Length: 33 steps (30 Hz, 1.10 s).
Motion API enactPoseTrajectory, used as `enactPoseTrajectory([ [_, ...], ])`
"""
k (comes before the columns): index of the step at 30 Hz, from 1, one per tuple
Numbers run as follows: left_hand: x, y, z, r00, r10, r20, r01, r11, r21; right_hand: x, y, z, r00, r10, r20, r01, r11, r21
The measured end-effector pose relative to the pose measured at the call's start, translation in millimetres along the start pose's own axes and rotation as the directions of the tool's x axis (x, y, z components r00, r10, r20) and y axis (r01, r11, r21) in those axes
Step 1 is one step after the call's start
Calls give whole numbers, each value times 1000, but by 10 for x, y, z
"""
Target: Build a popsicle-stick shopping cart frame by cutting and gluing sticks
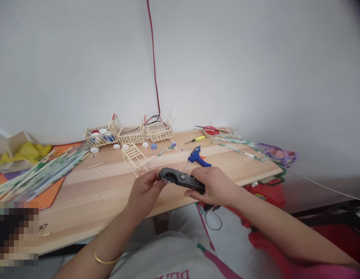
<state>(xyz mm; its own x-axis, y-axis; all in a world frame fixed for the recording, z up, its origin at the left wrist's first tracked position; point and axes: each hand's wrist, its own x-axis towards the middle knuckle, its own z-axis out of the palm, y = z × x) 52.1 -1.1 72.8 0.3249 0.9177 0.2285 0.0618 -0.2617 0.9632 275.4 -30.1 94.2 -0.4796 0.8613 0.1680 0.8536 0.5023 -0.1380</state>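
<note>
My right hand (213, 186) is wrapped round the right end of a black hand tool (181, 178) with a curved notch and a round screw on its side. The tool is held level above the table's front edge. At its left end, the thumb and fingers of my left hand (146, 193) are pinched together against the tip. Whether a small piece is also between them is hidden. Just beyond the tool lie a blue glue gun (197, 157) and a small ladder-like frame of thin sticks (135, 157).
Three stick-built carts (132, 134) with bottle-cap wheels stand along the wall. Bundled sticks (46, 170) lie on an orange sheet at left. A yellow-handled screwdriver (199, 138), a red dish (211, 131) and plastic wrappers (244, 147) are at back right. A cable (153, 58) runs down the wall.
</note>
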Motion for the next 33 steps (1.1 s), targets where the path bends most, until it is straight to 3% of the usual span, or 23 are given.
enactPoseTrajectory([
  [4,19,22,-11,999,-20,-28,19,1000,-14,57,22,-52,999,3,-41,-3,1000,6],
  [8,35,1,-36,994,-84,-67,78,992,-98,100,334,-121,970,209,-126,-205,978,46],
  [11,34,-19,-54,991,-123,-49,112,977,-182,62,712,-71,866,477,-150,-481,877,14],
  [13,33,-22,-61,990,-138,-42,127,973,-192,0,886,-8,796,595,-112,-599,801,4],
  [14,33,-21,-61,989,-140,-40,131,974,-183,-35,920,17,798,595,-97,-596,803,20],
  [15,35,-19,-58,990,-138,-36,131,977,-166,-70,913,32,831,550,-84,-548,835,49],
  [17,40,-11,-43,993,-117,-22,114,986,-120,-125,786,25,927,368,-75,-356,925,132],
  [19,46,-1,-18,997,-76,-1,76,995,-71,-144,566,-25,979,194,-60,-178,961,211],
  [24,49,21,28,997,-1,80,3,1000,-17,-74,123,-172,999,28,-44,-15,965,262],
  [33,20,-36,-11,989,90,118,-85,995,-46,-52,45,-153,999,8,-33,-2,984,177],
])
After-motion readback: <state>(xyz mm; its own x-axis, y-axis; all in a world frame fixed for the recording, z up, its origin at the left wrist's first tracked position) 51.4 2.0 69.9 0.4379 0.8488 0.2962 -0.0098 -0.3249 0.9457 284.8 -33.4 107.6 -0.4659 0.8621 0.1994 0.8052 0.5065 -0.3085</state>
